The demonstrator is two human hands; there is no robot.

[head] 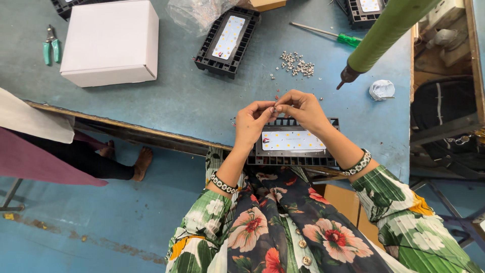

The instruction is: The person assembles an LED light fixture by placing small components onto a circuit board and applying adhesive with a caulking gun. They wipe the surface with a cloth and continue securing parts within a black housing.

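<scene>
A: Both hands are up over the black finned rectangular lamp housing with the white LED board (293, 141). The left hand (251, 124) and right hand (303, 108) meet fingertip to fingertip, pinching something tiny between them.

B: Can you make out what it is?

A: Too small to tell. Each grip is closed to a pinch at the fingertips; what sits in it I cannot tell.

B: Where does the housing lie?

A: At the near edge of the blue-painted desk (192, 101), right in front of the person, its near side overhanging the edge. Its long axis runs left to right, board face up.

B: Room around it?

A: Open blue surface to the left and beyond. A scatter of small silver screws (298, 64) lies further out, and a second black housing (228, 40) sits past that, angled. The green-sleeved hanging power screwdriver (376, 43) dangles to the right, tip down, near a small white tape roll (382, 89). A white cardboard box (111, 43) stands far left, well apart.
</scene>
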